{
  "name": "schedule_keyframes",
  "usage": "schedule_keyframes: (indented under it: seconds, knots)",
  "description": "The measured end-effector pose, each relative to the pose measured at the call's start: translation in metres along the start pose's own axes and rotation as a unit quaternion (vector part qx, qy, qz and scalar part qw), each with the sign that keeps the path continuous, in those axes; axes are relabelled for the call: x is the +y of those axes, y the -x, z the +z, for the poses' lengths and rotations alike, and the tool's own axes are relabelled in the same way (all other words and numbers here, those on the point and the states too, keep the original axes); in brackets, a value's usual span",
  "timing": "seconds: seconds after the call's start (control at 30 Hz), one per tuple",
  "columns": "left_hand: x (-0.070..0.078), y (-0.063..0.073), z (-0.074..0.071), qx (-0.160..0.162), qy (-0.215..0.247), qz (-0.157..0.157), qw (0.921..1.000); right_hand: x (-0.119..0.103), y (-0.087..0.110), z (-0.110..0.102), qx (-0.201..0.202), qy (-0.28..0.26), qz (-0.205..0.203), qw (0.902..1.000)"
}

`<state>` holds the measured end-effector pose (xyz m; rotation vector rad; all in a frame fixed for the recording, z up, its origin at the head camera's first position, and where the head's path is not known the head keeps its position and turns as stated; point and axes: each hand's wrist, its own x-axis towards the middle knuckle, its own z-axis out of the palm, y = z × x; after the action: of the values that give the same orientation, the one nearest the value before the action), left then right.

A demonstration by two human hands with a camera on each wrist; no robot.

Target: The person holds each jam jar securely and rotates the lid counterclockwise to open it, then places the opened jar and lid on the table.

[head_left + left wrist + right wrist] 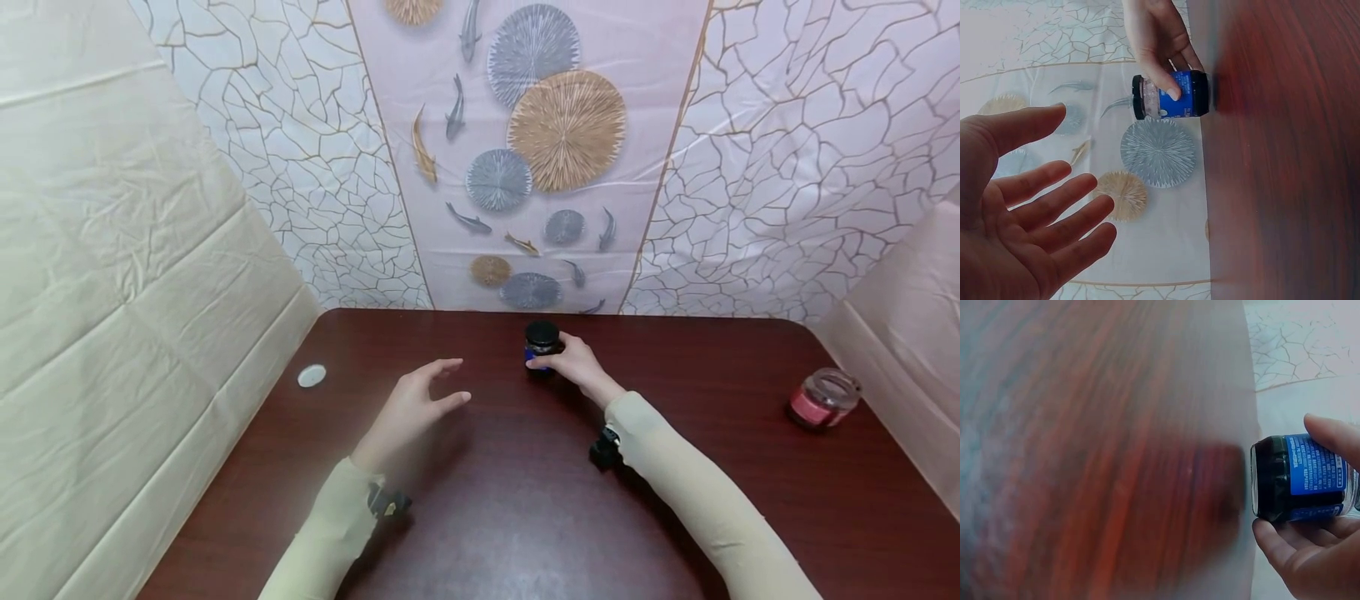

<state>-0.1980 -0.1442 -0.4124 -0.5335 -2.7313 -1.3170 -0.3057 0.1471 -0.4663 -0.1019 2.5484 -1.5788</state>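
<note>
A small glass jar [542, 335] with a black lid and a blue label stands upright near the back edge of the table. My right hand [579, 367] grips it from the side, with the thumb across the label. The right wrist view shows dark contents at the base of the jar [1313, 472]; whether that base touches the table, I cannot tell. To the left, my left hand [405, 417] is held over the table with fingers spread and nothing in them. Its palm and separate fingers show plainly in the left wrist view.
A white round disc, perhaps a lid [311, 375], lies at the table's left edge. Near the right edge is a glass jar with a red label [823, 400]. Patterned cloth [495, 250] hangs behind the dark red wooden table [510, 517], and pale cloth hangs at both sides.
</note>
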Motion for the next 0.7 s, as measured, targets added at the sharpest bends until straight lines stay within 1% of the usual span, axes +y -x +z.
schedule_keyframes:
  seconds: [0.13,0.27,0.4,0.53,0.7]
  knots:
    - [0.000,0.000,0.001,-0.001,0.000,0.002,1.0000,-0.004,-0.001,-0.008,0.005,-0.001,-0.004,1.0000]
    - [0.001,0.000,0.001,-0.002,0.000,0.004,1.0000,-0.014,0.000,-0.020,0.012,-0.003,-0.017,0.9998]
    - [0.003,-0.001,0.000,-0.001,-0.003,0.007,1.0000,-0.027,0.002,-0.033,0.018,-0.015,-0.031,0.9992]
    - [0.004,0.001,-0.001,-0.001,0.001,0.005,1.0000,-0.040,0.007,-0.042,0.020,-0.030,-0.039,0.9986]
    - [0.003,0.002,-0.001,-0.007,0.004,0.009,0.9999,-0.052,0.015,-0.051,0.026,-0.032,-0.043,0.9982]
